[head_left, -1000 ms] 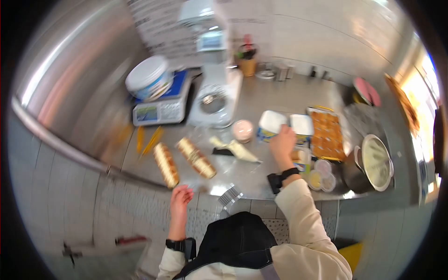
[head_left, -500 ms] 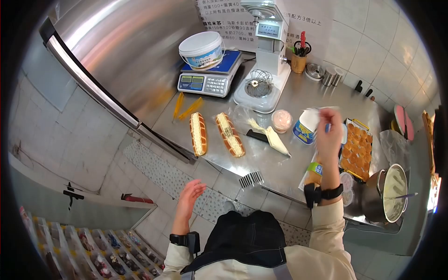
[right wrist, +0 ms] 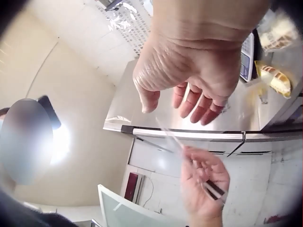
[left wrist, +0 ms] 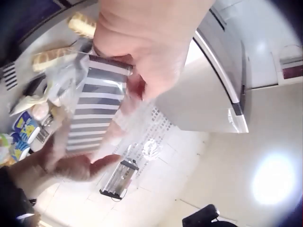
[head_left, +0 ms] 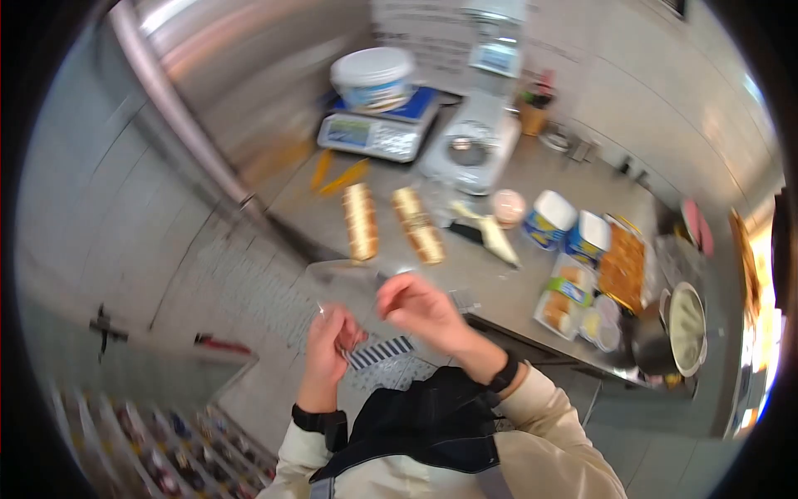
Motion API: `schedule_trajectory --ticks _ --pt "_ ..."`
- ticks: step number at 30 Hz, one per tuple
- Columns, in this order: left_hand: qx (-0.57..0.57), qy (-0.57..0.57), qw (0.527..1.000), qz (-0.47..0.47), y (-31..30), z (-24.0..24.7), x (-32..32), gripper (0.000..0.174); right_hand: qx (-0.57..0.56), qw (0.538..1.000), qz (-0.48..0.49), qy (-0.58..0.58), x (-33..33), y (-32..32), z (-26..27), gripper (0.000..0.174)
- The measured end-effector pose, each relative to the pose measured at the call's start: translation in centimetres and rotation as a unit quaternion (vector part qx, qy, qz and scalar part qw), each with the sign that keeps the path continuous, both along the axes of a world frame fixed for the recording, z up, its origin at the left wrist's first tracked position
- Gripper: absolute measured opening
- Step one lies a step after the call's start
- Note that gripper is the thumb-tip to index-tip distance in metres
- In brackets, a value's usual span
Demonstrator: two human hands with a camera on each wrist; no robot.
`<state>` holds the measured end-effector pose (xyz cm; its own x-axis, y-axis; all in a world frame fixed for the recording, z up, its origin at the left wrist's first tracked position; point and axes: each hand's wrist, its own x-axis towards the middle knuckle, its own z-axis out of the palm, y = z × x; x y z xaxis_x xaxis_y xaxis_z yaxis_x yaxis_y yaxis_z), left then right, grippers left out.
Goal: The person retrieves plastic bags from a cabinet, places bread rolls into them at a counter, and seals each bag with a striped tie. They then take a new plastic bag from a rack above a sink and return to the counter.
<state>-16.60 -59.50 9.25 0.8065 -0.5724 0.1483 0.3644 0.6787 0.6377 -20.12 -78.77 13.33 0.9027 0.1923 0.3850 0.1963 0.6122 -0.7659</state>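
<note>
My left hand (head_left: 328,341) pinches a clear plastic bag with a black-and-white striped band (head_left: 381,353), held up in front of the body. In the left wrist view the striped band (left wrist: 97,106) hangs from the fingers of the left hand (left wrist: 147,42). My right hand (head_left: 426,316) is beside the bag, its fingers loosely bent. Seen in the right wrist view, the right hand (right wrist: 189,71) has thumb and fingers apart with nothing between them. Two cream-topped bread rolls (head_left: 361,223) (head_left: 418,226) lie on the steel counter beyond the hands.
A piping bag (head_left: 497,239), a pink-topped jar (head_left: 508,207), blue tubs (head_left: 549,220) and packed bread (head_left: 567,291) stand or lie farther right. Beyond are a tray of buns (head_left: 622,266) and a steel pot (head_left: 686,328). A scale (head_left: 378,133) carries a white bucket (head_left: 374,76).
My right hand has come from above the tubs over to my left hand. My left hand, empty before, now grips the striped clear bag. The head view has shifted.
</note>
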Motion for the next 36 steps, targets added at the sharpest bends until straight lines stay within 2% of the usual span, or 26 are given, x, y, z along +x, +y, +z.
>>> schedule_trajectory --ticks 1,3,5,6,9,11,12,14,15,18,19,20,21,22,23,24,25,26,27,28,30,32,34,35,36 --pt "0.002 0.003 0.999 0.041 1.9 0.9 -0.2 0.019 -0.009 0.999 0.016 0.035 0.1 0.8 0.0 0.04" --pt "0.168 0.079 0.956 0.229 4.3 2.8 -1.2 0.018 -0.049 0.992 0.069 0.091 0.4 2.9 -0.6 0.061" --pt "0.141 0.119 0.937 0.296 6.7 3.2 -1.6 0.018 -0.089 0.979 0.14 0.121 0.5 6.0 -1.3 0.074" --pt "0.109 0.147 0.929 0.323 7.9 3.2 -1.8 0.018 -0.081 0.976 0.162 0.118 0.5 8.0 -2.2 0.068" --pt "0.093 0.149 0.904 0.389 11.0 2.3 -1.5 0.019 -0.144 0.956 0.211 0.145 0.4 12.4 -4.0 0.065" --pt "0.077 0.133 0.889 0.432 12.6 2.0 -1.6 0.02 -0.113 0.974 0.187 0.064 0.4 15.1 -4.5 0.05" --pt "0.075 0.134 0.887 0.436 13.1 1.9 -1.7 0.02 -0.116 0.973 0.192 0.063 0.6 16.0 -4.4 0.05" --pt "0.068 0.156 0.894 0.415 13.7 2.0 -2.0 0.019 -0.2 0.954 0.088 0.206 1.0 17.3 -3.8 0.03" --pt "0.065 0.153 0.894 0.416 14.0 2.0 -2.0 0.019 -0.204 0.96 0.022 0.189 1.1 17.8 -4.8 0.017" --pt "0.067 0.115 0.919 0.371 14.4 0.8 -2.1 0.016 -0.223 0.965 -0.038 0.13 2.0 18.1 -4.5 0.014" --pt "0.138 0.111 0.926 0.333 14.7 0.1 -1.9 0.02 -0.318 0.942 -0.094 0.06 1.9 17.9 -2.6 0.01" --pt "0.208 0.106 0.928 0.292 15.0 -0.9 -1.8 0.024 -0.321 0.941 -0.094 0.058 2.4 17.4 -2.4 0.01" --pt "0.324 0.133 0.907 0.233 15.8 -3.6 -1.6 0.033 -0.458 0.864 -0.164 -0.132 2.8 16.5 -2.4 0.012" --pt "0.322 0.129 0.909 0.229 16.6 -6.4 -1.9 0.033 -0.566 0.729 -0.226 -0.311 3.2 15.8 -2.4 0.016" --pt "0.415 0.1 0.881 0.201 17.2 -9.0 -2.3 0.037 -0.587 0.674 -0.229 -0.384 3.7 15.5 -2.9 0.014" --pt "0.504 0.066 0.844 0.17 17.3 -10.2 -2.6 0.041 -0.591 0.67 -0.24 -0.38 4.0 15.2 -3.3 0.014" --pt "0.504 0.057 0.847 0.161 17.1 -9.7 -3.1 0.041 -0.623 0.626 -0.174 -0.435 4.1 14.9 -3.8 0.01" --pt "0.381 0.131 0.912 0.08 16.8 -8.3 -3.8 0.04 -0.649 0.577 -0.105 -0.484 4.2 14.7 -4.3 0.008" --pt "0.248 0.205 0.947 -0.005 16.3 -7.3 -4.3 0.039 -0.645 0.571 -0.098 -0.498 4.0 14.8 -5.2 0.011" --pt "0.251 0.2 0.947 -0.014 15.6 -6.9 -4.4 0.039 -0.633 0.573 -0.087 -0.513 3.7 15.0 -6.1 0.011" --pt "0.358 0.18 0.915 0.045 14.4 -6.5 -4.6 0.034 -0.625 0.575 -0.084 -0.521 3.0 15.8 -7.0 0.012" --pt "0.359 0.207 0.909 0.043 15.2 -8.7 -4.7 0.028 -0.561 0.611 -0.067 -0.555 2.5 15.9 -7.4 0.009" --pt "0.289 0.204 0.935 0.015 15.7 -10.6 -4.8 0.027 -0.568 0.607 -0.09 -0.549 2.3 15.7 -7.3 0.008" --pt "0.292 0.198 0.936 0.0 14.3 -9.1 -4.9 0.027 -0.561 0.604 -0.095 -0.558 2.4 15.6 -7.4 0.006" --pt "0.259 0.213 0.942 0.027 13.1 -7.4 -6.0 0.028 -0.569 0.603 -0.102 -0.55 2.4 15.7 -7.6 0.006"
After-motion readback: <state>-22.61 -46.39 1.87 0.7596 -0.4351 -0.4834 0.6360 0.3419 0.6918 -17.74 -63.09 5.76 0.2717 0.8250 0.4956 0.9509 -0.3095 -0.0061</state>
